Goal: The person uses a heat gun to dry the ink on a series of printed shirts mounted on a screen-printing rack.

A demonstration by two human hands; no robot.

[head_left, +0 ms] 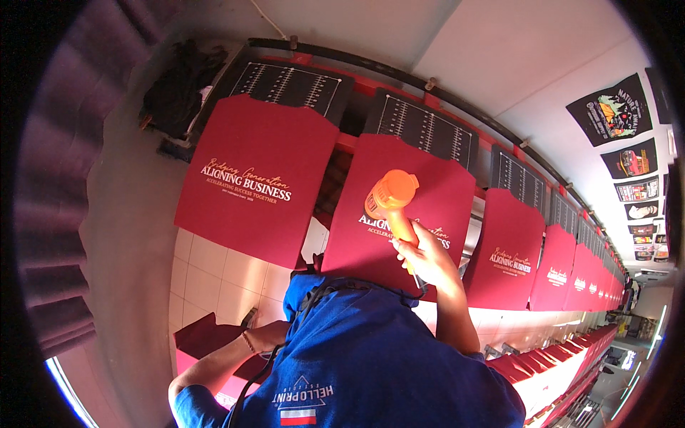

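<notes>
My right hand is closed round the handle of an orange heat gun, held over the second printed dark-red fabric panel. The gun's round body covers part of the white and gold print. A cord trails below the grip. My left hand rests at the side of my blue shirt, near my waist; its fingers are hidden. To the left lies another dark-red panel with the same white and gold lettering, flat on its board.
Black boards with white ruled marks stick out behind the panels along a black rail. More red panels run off to the right. A dark cloth heap hangs at far left, beside a purple curtain. Printed samples hang on the wall.
</notes>
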